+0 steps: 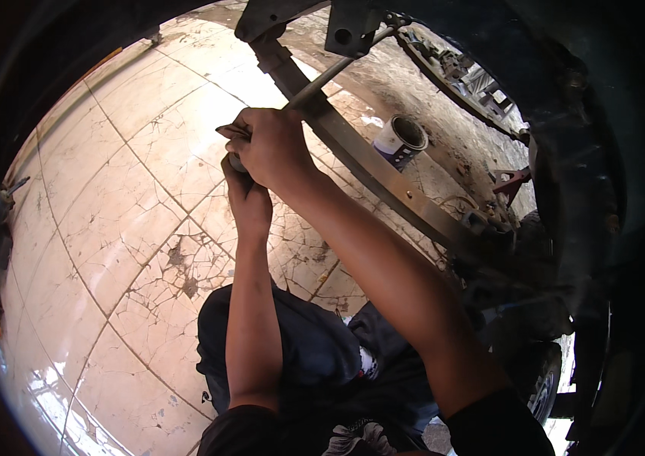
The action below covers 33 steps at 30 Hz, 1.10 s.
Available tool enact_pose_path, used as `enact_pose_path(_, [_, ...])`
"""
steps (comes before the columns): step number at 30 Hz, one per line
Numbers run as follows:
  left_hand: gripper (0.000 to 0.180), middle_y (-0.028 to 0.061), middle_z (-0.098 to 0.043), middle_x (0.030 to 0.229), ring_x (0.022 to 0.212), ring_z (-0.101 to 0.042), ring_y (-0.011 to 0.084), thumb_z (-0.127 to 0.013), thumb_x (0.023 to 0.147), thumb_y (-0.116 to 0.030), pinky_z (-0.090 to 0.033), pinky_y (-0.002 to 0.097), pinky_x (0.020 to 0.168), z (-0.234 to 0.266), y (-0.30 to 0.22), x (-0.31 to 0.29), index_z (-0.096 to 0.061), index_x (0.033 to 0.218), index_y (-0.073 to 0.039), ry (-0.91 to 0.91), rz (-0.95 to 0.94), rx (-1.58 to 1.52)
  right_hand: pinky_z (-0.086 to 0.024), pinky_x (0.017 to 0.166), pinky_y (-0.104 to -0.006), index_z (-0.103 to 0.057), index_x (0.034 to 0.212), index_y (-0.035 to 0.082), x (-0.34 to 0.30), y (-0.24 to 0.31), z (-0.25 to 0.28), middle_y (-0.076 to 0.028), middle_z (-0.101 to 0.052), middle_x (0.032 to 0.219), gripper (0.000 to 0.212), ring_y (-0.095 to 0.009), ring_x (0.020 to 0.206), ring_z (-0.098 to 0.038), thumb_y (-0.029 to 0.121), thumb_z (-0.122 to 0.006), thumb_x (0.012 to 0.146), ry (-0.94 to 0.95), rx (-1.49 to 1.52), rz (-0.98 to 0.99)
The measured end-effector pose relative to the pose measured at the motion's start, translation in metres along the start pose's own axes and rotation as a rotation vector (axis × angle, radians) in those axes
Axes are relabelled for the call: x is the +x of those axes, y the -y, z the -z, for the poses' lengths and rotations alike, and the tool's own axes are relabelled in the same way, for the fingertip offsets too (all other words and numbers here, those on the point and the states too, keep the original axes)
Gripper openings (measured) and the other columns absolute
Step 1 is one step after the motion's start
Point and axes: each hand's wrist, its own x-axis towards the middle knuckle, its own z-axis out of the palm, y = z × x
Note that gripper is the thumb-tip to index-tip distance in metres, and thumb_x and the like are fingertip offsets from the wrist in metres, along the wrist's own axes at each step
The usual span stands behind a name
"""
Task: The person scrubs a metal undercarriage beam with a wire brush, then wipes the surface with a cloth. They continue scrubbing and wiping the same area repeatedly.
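Note:
Both of my hands are closed and close together under a vehicle's frame. My right hand [281, 148] is the upper one, with a thin brown folded piece [233, 131], like paper or cloth, sticking out between its fingers. Just below it, my left hand [249, 199] is curled round a small greyish, rounded thing [237, 163], mostly hidden by fingers. A slanting metal rod [334, 70] runs down from the frame and passes out of sight behind my right hand. Whether the greyish thing is the rod's end, I cannot tell. Beside the rod curves a leaf spring [372, 163].
An open paint tin [402, 141] stands on the cracked tile floor [140, 220] beyond the leaf spring. Farther right is a red metal stand [511, 182]. A tyre [544, 384] shows at the lower right, and dark vehicle parts border the top and right.

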Motion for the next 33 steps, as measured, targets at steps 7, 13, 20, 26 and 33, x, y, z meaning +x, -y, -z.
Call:
enact_pose_path(7, [0.052,0.0159,-0.056,0.138,0.127,-0.056,0.0215,-0.045,0.100,0.013,-0.044,0.0337,0.109,0.002,0.005,0.002,-0.036,0.147,-0.004,0.025,-0.038,-0.039,-0.057,0.071,-0.0405,-0.074,0.090,-0.001,-0.004,0.006,0.018,-0.016,-0.075,0.080,0.020,-0.033,0.074,-0.074,0.015,-0.085,0.084,0.098,0.037,-0.042])
enact_pose_path(13, [0.050,0.0192,-0.056,0.140,0.128,-0.057,0.0252,-0.045,0.099,0.013,-0.045,0.0358,0.110,0.006,0.001,0.005,-0.035,0.146,-0.002,0.012,-0.050,0.043,-0.058,0.074,-0.0416,-0.076,0.092,-0.001,0.008,0.013,0.003,-0.016,-0.076,0.084,0.016,-0.033,0.078,-0.076,0.012,-0.083,0.085,0.111,-0.075,-0.056])
enact_pose_path(20, [0.039,0.0124,-0.059,0.134,0.122,-0.058,0.0201,-0.055,0.106,-0.013,-0.045,0.0348,0.107,-0.002,-0.006,0.000,-0.043,0.142,-0.004,-0.013,-0.004,0.118,-0.057,0.078,-0.0412,-0.077,0.092,0.002,0.006,0.009,0.013,-0.013,-0.076,0.082,0.017,-0.030,0.078,-0.075,0.017,-0.084,0.086,0.117,-0.093,-0.073])
enact_pose_path(26, [0.046,0.0197,-0.061,0.134,0.123,-0.062,0.0258,-0.048,0.101,0.009,-0.049,0.0368,0.105,0.005,-0.002,0.002,-0.037,0.143,-0.001,0.003,-0.017,0.053,-0.055,0.077,-0.0397,-0.076,0.092,0.004,-0.009,0.001,0.004,-0.010,-0.076,0.081,0.018,-0.028,0.077,-0.074,0.019,-0.085,0.085,0.038,-0.049,-0.046])
enact_pose_path(33, [0.047,0.0162,-0.061,0.131,0.120,-0.060,0.0240,-0.054,0.101,0.002,-0.046,0.0349,0.106,0.001,-0.002,0.003,-0.038,0.145,-0.001,-0.017,-0.032,0.069,-0.054,0.074,-0.0366,-0.077,0.092,0.008,0.001,-0.012,-0.013,-0.007,-0.077,0.082,0.015,-0.024,0.074,-0.073,0.018,-0.085,0.085,-0.039,0.037,-0.043])
